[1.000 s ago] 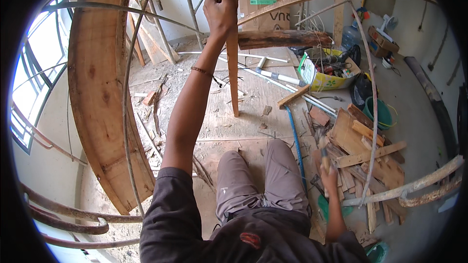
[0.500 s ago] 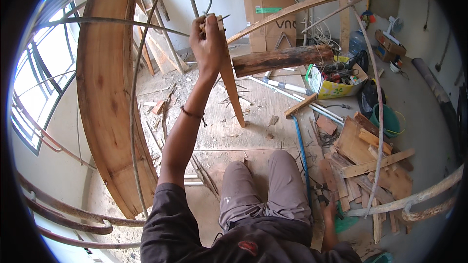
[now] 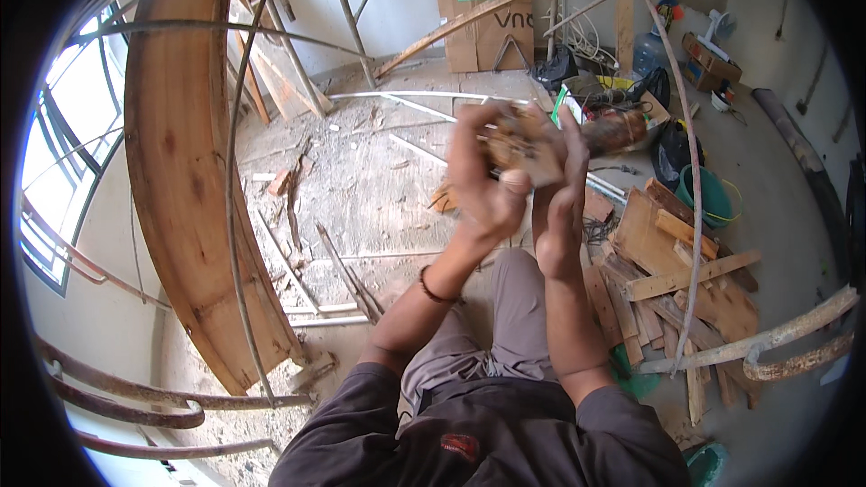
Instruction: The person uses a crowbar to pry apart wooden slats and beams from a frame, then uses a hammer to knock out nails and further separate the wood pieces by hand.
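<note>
My left hand [image 3: 487, 185] is closed round a rough piece of wood [image 3: 528, 155], raised in front of my knees. The wood points nearly end-on toward me and is smeared by motion. My right hand [image 3: 561, 207] holds its right side, with the fingers fairly straight along it. A dark, weathered length of wood [image 3: 618, 133] shows behind my right hand; where it meets the held piece is hidden. No tool shows in either hand.
A wide curved plank [image 3: 180, 171] and metal bars rise at my left. Wood offcuts [image 3: 677, 261] are piled at right, near a green bucket [image 3: 708, 197]. Rubble, sticks and white pipes [image 3: 419, 149] lie on the dusty floor. A cardboard box [image 3: 483, 27] stands against the wall.
The wood in my left hand has come nearer, moved right and turned end-on. My right hand has risen from low at the right beside the offcuts to the wood.
</note>
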`<state>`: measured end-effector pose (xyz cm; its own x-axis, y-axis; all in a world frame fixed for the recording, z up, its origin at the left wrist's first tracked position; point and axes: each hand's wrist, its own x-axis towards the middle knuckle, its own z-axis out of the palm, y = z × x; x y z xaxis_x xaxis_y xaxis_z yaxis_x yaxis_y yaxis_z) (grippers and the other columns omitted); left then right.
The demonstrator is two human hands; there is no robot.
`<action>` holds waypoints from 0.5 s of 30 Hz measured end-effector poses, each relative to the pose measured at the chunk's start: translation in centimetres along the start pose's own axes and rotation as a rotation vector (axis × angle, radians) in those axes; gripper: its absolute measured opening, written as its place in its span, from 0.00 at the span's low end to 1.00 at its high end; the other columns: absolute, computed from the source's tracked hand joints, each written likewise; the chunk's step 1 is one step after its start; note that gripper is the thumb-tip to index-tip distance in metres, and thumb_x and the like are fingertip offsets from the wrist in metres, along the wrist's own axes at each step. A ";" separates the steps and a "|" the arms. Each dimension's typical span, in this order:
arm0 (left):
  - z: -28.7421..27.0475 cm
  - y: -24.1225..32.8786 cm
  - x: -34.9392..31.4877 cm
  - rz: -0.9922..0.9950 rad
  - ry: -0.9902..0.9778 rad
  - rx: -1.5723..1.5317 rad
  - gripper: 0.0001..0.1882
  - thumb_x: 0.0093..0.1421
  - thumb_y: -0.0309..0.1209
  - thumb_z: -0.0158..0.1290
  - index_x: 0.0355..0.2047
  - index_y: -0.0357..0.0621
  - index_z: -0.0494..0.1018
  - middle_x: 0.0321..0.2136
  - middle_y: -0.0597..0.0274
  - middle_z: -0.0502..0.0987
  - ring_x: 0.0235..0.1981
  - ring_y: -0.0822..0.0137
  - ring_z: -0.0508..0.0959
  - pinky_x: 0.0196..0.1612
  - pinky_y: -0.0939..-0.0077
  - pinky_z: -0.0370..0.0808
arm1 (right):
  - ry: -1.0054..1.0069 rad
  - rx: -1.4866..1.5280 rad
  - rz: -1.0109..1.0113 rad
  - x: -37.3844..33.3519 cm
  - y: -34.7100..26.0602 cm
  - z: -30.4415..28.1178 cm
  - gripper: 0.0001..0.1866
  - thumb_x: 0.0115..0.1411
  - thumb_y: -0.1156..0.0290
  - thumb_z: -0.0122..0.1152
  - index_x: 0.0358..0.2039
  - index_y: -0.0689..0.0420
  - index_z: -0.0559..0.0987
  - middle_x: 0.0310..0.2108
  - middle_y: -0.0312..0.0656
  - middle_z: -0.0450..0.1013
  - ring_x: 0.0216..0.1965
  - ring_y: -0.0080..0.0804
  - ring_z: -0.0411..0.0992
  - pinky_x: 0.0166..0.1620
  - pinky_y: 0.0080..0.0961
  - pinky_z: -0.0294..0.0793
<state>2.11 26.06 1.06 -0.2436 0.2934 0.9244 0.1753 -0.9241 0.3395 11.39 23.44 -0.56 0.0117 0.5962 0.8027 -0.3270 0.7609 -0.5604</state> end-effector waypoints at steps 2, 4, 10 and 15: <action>1.0 0.3 -1.9 -0.058 -0.118 -0.092 0.32 0.64 0.55 0.46 0.46 0.31 0.68 0.34 0.54 0.70 0.34 0.64 0.71 0.37 0.71 0.69 | 0.131 -0.031 -0.012 -1.2 0.8 -0.3 0.49 0.65 0.33 0.29 0.69 0.66 0.49 0.64 0.55 0.56 0.65 0.43 0.58 0.66 0.38 0.55; 2.2 1.4 -2.2 -0.102 -0.044 -0.205 0.25 0.69 0.47 0.41 0.43 0.33 0.69 0.33 0.56 0.71 0.34 0.67 0.70 0.40 0.74 0.67 | 0.398 0.125 -0.004 -2.5 1.7 -0.1 0.51 0.64 0.30 0.23 0.68 0.65 0.51 0.58 0.56 0.64 0.60 0.42 0.64 0.63 0.38 0.61; -0.4 -0.6 -1.5 -0.817 0.355 -0.974 0.23 0.71 0.49 0.38 0.41 0.40 0.69 0.30 0.61 0.70 0.33 0.65 0.72 0.41 0.70 0.70 | 0.967 -0.023 -0.028 -2.5 4.0 -8.5 0.51 0.62 0.26 0.20 0.61 0.61 0.64 0.52 0.51 0.70 0.53 0.43 0.69 0.59 0.42 0.69; -2.9 -4.2 -3.6 -1.216 0.547 -1.169 0.16 0.68 0.45 0.42 0.41 0.45 0.66 0.29 0.66 0.68 0.31 0.68 0.71 0.37 0.72 0.71 | 1.106 -0.027 0.008 -4.7 4.3 -17.7 0.44 0.65 0.30 0.17 0.54 0.56 0.69 0.47 0.48 0.71 0.49 0.44 0.71 0.56 0.44 0.72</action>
<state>-0.55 28.17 -4.21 -0.0090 0.9996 0.0281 -0.9777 -0.0147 0.2095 26.65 28.47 -10.39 0.8522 0.4907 0.1819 -0.3101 0.7535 -0.5798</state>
